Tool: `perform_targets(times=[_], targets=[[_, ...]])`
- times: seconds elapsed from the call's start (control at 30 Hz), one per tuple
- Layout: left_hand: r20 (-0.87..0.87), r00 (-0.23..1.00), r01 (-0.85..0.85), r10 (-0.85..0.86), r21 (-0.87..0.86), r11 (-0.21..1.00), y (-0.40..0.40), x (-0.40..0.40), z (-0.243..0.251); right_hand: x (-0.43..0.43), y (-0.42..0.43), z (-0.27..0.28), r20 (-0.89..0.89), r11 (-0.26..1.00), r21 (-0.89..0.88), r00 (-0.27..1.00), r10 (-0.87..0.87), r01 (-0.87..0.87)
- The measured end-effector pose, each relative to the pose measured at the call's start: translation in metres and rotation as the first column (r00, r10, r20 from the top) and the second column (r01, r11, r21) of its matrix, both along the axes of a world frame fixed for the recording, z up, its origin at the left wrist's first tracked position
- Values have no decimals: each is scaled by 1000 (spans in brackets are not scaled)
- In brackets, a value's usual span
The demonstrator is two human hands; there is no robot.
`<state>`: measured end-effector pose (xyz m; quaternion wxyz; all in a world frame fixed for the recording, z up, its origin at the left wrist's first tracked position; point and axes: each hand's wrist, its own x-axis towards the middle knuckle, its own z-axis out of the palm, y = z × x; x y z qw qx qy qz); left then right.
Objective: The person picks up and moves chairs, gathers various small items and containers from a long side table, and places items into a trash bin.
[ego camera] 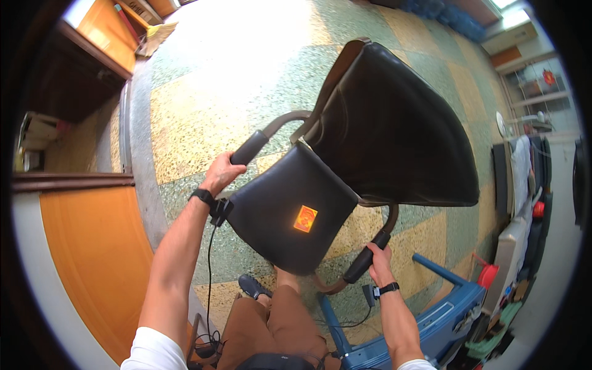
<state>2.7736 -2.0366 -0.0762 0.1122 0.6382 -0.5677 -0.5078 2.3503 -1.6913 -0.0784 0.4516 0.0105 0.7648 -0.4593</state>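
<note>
In front of me is a black padded armchair with a brown frame, its seat towards me and its tall backrest beyond, to the upper right. My left hand grips the black sleeve of the left armrest. Around the lower part of the right armrest's sleeve closes my right hand. A small orange-red printed packet or card lies on the seat. Each wrist wears a black strap with a small device and a cable. The chair's legs are hidden beneath the seat.
A blue plastic stool or small table stands by my right forearm. Cushions and boxes line the right wall, with a red item near them. An open doorway and an orange wood panel are on the left. A broom leans at upper left.
</note>
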Motion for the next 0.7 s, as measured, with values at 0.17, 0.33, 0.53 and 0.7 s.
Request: perform_targets(times=[0.17, 0.33, 0.53, 0.7], targets=[[-7, 979, -204, 205, 49, 978, 64, 63, -3, -7, -48, 14, -24, 991, -44, 992, 123, -124], [-135, 859, -487, 494, 84, 869, 163, 127, 26, 11, -112, 14, -73, 903, -68, 905, 419, -423], [-79, 580, -800, 811, 129, 586, 332, 157, 89, 62, -182, 59, -149, 649, -17, 644, 750, -760], [12, 333, -932, 943, 155, 327, 433, 110, 147, 100, -227, 148, -217, 370, -64, 375, 901, -927]])
